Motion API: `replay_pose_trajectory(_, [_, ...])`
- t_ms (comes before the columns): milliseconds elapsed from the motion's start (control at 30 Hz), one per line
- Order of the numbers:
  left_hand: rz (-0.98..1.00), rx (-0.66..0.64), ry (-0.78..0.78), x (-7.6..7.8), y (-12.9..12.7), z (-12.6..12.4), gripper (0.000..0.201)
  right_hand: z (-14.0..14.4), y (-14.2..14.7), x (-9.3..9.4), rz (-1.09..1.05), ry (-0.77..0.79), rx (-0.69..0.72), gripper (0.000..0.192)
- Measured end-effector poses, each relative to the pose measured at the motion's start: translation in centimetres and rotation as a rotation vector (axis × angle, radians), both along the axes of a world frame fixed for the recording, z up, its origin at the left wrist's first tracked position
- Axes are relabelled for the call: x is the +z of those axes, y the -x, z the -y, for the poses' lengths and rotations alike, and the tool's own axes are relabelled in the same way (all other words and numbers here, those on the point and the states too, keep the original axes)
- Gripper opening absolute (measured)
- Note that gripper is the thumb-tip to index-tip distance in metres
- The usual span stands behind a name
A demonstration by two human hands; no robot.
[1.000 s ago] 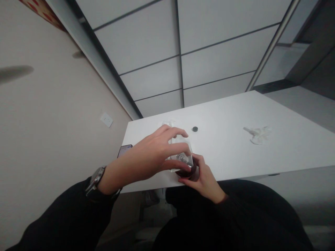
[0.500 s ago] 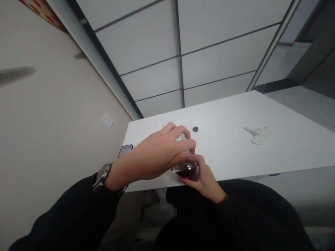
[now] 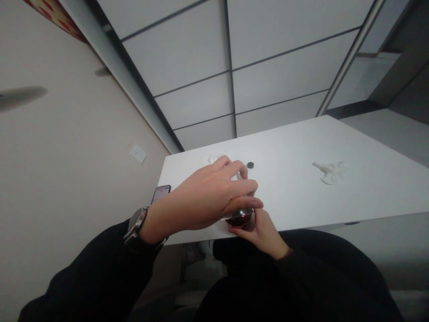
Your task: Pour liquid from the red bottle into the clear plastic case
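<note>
Fingers of the left hand [image 3: 208, 201] curl down over a small round container of dark red stuff [image 3: 238, 219], the thumb and forefinger closing on its clear top; whether that top is a loose lid or a fixed part is hidden under the fingers. The right hand [image 3: 263, 232] sits just below and behind them, its fingers wrapped around the container's underside, clamped on it to hold it steady at the near edge of the white table [image 3: 301, 192]. A watch [image 3: 136, 223] shows at the left wrist, above a black sleeve.

Beyond the left fingertips lies a small dark disc [image 3: 249, 165], near but apart from them, and some clear wrapping [image 3: 214, 158] just past the knuckles. A crumpled tissue [image 3: 330, 172] rests well off to the right of both hands. A phone [image 3: 161, 193] lies close by the left wrist.

By my reading, the step in hand is working the top of the container, fitting or turning it. That calls for a firm hold underneath and an even press or twist from above, kept level so the dark contents do not spill.
</note>
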State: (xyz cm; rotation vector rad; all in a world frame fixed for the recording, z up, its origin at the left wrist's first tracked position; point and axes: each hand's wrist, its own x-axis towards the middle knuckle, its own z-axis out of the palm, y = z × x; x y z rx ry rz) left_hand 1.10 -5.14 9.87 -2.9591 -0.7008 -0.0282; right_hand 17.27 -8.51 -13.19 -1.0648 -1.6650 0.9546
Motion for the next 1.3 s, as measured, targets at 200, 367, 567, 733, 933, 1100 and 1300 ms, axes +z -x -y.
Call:
replay_pose_trajectory(200, [0.006, -0.036, -0.008, 0.0, -0.2, -0.1, 0.040, -0.1, 0.0, 0.1, -0.007, -0.015, -0.005, 0.078])
replay_pose_trajectory(367, [0.001, -0.019, 0.019, 0.1, -0.3, -0.2, 0.035, 0.0, 0.0, 0.3, -0.005, -0.033, -0.002, 0.081])
replay_pose_trajectory(567, [-0.011, -0.014, 0.008, 0.1, -0.6, -0.2, 0.030, 0.0, 0.0, 0.4, -0.019, -0.015, 0.002, 0.080])
replay_pose_trajectory(733, [-0.035, -0.022, -0.023, 0.1, -0.8, -0.2, 0.028, -0.1, 0.0, 0.4, -0.030, -0.007, 0.006, 0.079])
replay_pose_trajectory(933, [-0.067, -0.018, -0.078, 0.1, -1.1, 0.0, 0.029, -0.1, 0.0, 0.4, -0.027, -0.006, 0.011, 0.074])
replay_pose_trajectory(1100, [-0.090, 0.000, -0.095, 0.1, -1.6, 0.2, 0.026, -0.1, -0.1, 0.6, -0.020, 0.023, 0.016, 0.068])
replay_pose_trajectory(1300, [-0.120, 0.007, -0.109, 0.2, -2.1, 0.4, 0.024, -0.1, 0.0, 0.5, -0.006, 0.053, 0.022, 0.064])
